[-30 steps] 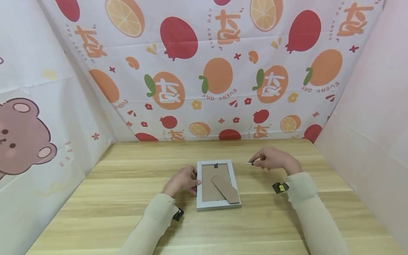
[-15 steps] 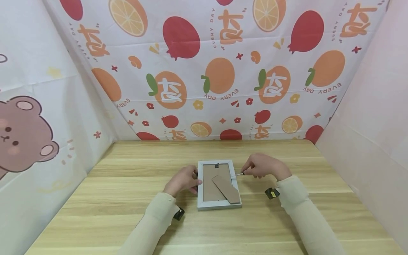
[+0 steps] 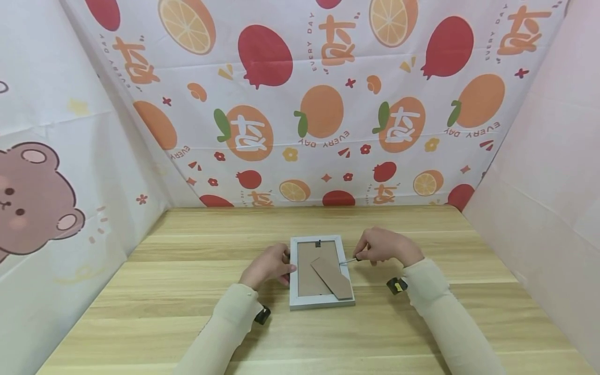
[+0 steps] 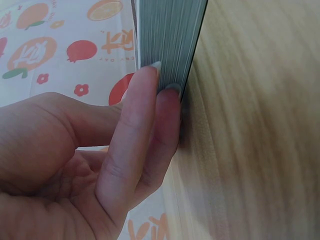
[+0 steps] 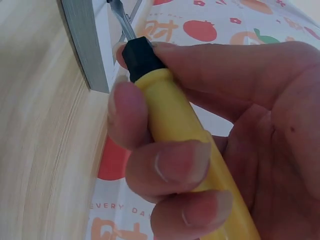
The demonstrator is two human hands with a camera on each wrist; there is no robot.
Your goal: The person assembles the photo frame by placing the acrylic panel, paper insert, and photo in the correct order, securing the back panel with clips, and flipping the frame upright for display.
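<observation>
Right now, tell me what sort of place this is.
Probably a makeshift work booth: a wood-grain tabletop, a fruit-print sheet behind it, and a bear-print sheet along its left side.

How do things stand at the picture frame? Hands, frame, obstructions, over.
Left hand holds picture frame, back up, at left side. Right hand grips yellow-handled tool, tip at frame's right inner edge. Stand leg slants across backing, near tip, possibly in the way.

A pale wood-grained tabletop spans the near area. Beyond its far edge rises a white cloth sheet printed with oranges and red fruits; left, a white sheet shows a pinkish-brown cartoon bear; right, a pale sheet.
</observation>
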